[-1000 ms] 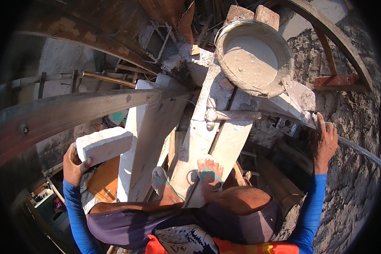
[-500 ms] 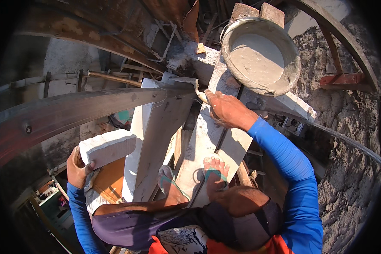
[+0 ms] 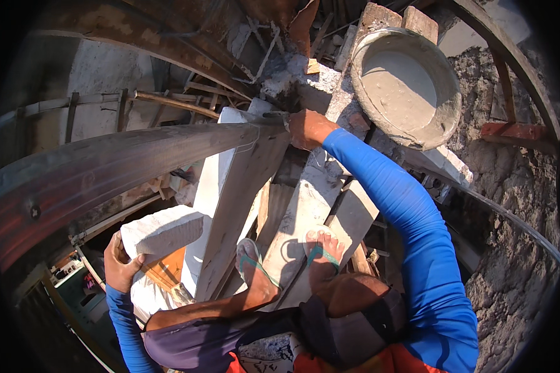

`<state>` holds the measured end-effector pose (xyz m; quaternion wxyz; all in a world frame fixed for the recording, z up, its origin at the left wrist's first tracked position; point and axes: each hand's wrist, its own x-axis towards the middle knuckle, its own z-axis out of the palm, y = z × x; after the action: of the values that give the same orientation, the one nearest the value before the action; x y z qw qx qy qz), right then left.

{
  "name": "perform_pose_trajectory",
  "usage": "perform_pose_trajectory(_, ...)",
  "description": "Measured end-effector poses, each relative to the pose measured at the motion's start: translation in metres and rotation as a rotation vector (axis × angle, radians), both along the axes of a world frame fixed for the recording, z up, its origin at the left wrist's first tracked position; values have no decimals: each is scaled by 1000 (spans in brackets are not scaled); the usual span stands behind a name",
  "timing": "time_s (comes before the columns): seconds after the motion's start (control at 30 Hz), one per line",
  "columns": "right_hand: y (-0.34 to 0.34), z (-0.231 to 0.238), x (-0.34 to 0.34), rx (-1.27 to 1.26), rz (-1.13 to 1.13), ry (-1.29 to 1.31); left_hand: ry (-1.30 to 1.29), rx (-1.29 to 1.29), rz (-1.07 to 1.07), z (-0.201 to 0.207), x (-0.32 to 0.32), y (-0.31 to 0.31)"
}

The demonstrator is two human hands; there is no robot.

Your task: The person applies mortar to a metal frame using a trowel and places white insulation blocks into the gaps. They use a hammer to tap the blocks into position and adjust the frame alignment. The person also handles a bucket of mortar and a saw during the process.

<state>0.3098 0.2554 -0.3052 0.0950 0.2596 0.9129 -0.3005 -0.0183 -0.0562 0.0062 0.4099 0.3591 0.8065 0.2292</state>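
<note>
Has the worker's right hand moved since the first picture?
Yes, leftward: the right hand was to the right of the mortar bucket and is now to its left.

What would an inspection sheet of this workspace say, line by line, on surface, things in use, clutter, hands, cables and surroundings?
Surface: pale, dusty planks under the person's sandalled feet.
Things in use: a white block, lifted; a round basin of wet grey mortar.
Clutter: two bricks beside the basin's far rim; a loose stick at far left.
Left hand: fingers grip the block's left end.
Right hand: curled by the far end of a long beam; what it grips is mostly hidden.
Cables: nothing seen for certain.
Surroundings: rough grey wall at right.
</note>
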Motion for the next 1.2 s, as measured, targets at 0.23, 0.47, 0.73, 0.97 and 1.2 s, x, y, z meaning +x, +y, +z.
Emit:
perform_pose_trajectory(0.23,4,-42,-8,29,-124,90,-32,-16,-74,-4,4,28)
perform_pose_trajectory(0.47,-30,126,90,-98,-290,-10,-84,61,-58,-10,-5,27)
perform_pose_trajectory(0.73,-78,303,244,107,-825,129,-42,4,-165,-16,-10,39)
perform_pose_trajectory(0.97,25,281,274,21,-611,-329,-56,40,-217,-22,-8,62)
perform_pose_trajectory(1.2,5,235,333,-551,-1243,236,-78,34,-174,-23,-13,48)
